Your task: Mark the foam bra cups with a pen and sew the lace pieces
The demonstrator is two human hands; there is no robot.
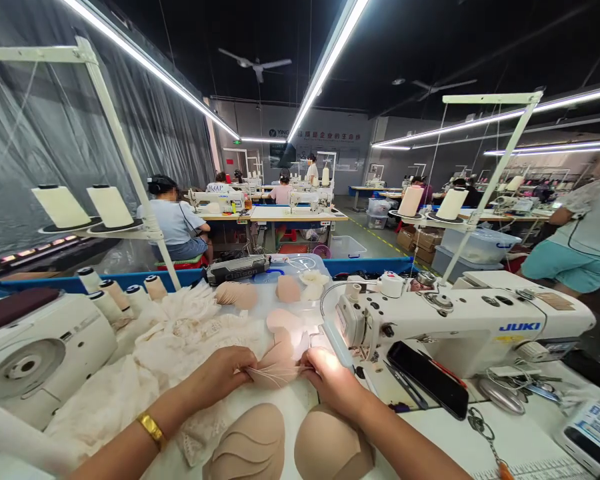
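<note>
Clock directions are taken from the bundle I held. My left grip (226,375) and my right grip (326,371) pinched opposite ends of a beige bundle of cup pieces (277,377), its thin edges showing as pale lines, low in the view and just above the tabletop. Thumb and fingertips were pressed together on each side.

At seven o'clock lay a nested stack of beige cups (254,441), its curved rims overlapping; between four and five, a smooth domed cup (327,440). At eleven, farther off, stood a neat row of beige pieces (235,295). Cream lace fabric (167,347) was heaped toward ten, a white sewing machine (460,323) stood at two to three, and a black phone (427,381) lay at three.

The work seemed partway along: the cups at seven o'clock were already nested, while the bundle was in hand and not set down. The farther row probably remained to be handled; whether anything had been stitched, I could not tell.
</note>
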